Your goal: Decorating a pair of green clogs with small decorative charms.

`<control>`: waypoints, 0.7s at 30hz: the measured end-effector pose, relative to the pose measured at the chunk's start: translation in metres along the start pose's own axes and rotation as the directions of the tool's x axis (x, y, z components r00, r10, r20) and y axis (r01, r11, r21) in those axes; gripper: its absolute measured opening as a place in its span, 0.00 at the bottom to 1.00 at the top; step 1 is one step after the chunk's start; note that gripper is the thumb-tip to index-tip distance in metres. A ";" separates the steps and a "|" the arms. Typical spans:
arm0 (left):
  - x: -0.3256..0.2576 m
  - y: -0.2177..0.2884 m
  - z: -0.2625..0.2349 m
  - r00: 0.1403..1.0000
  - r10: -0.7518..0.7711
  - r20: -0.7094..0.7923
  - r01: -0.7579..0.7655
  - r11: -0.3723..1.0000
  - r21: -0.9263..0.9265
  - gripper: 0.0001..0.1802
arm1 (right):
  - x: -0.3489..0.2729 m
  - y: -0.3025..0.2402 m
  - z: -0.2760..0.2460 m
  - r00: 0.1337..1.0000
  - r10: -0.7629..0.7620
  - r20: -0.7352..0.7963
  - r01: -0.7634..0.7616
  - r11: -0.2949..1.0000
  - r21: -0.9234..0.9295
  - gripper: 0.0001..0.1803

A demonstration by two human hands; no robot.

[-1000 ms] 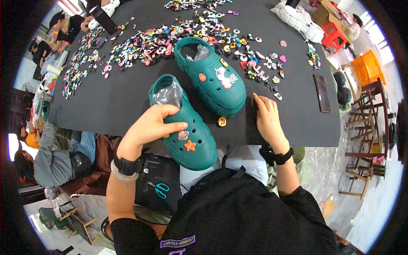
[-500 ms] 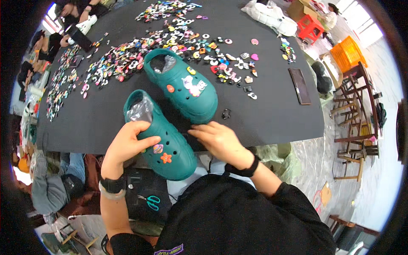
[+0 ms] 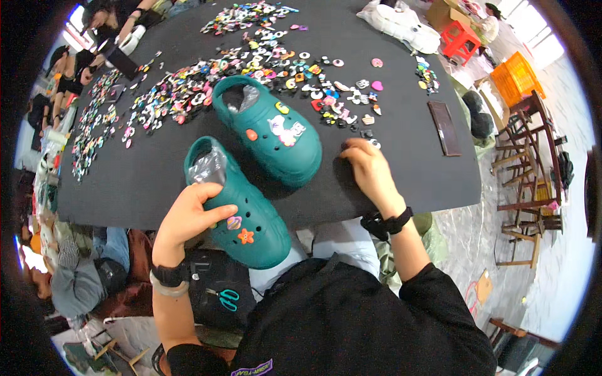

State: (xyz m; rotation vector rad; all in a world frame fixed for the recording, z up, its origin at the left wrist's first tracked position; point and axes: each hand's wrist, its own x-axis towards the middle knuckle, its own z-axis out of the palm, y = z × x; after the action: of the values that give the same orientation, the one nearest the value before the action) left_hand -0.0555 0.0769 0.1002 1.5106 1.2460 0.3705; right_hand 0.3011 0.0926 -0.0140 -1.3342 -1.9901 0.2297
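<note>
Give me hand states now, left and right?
Left hand: closed around the near teal clog, holding it.
Right hand: fingers down on the black table by the small charms; grip unclear.

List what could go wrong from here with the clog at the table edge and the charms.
1. The near teal clog overhangs the table edge, held only by the left hand; if that grip loosens, it may tip off.
2. The right hand reaches among loose charms beside the far clog; a sweep could scatter them.
3. The orange star charm may pop out if the clog is squeezed.
</note>
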 end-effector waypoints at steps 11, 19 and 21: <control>0.006 -0.002 -0.004 0.998 0.039 0.057 -0.039 0.999 -0.004 0.10 | -0.005 -0.114 -0.008 0.994 -0.098 0.054 0.081 0.963 0.257 0.10; 0.006 -0.006 -0.001 0.995 0.094 0.020 -0.092 0.992 -0.088 0.15 | 0.019 -0.187 0.022 0.903 -0.242 0.354 0.235 0.970 0.064 0.23; 0.004 -0.008 -0.001 0.996 0.087 0.004 -0.087 0.996 -0.017 0.17 | 0.022 -0.185 0.026 0.889 -0.241 0.389 0.235 0.970 0.063 0.21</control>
State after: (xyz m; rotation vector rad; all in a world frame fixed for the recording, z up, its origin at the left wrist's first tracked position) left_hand -0.0586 0.0794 0.0926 1.5537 1.1735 0.4332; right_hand 0.1435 0.0345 0.0711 -1.0797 -2.4617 0.4232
